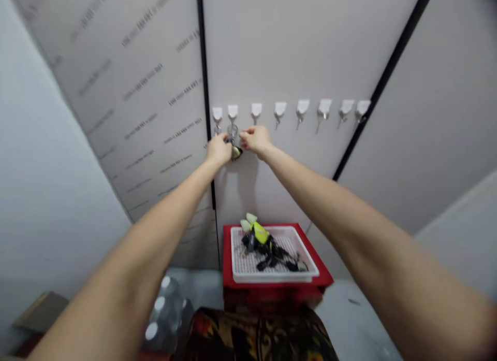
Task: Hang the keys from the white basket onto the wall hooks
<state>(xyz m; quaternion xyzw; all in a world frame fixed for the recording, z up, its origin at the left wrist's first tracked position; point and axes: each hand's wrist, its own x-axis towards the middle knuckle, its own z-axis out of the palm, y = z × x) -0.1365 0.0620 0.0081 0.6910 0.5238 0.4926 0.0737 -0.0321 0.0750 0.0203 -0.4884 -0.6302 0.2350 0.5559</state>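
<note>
Metal ring [233, 130], rounded, under squarish white hook [232, 111], left hand [219, 149], right hand [257, 140] alongside, cannot tell either grip's closure

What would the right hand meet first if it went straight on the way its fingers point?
Probably the small ring below the second hook from the left, just before the left hand; depth is unclear, so the right hand might pass in front.
</note>
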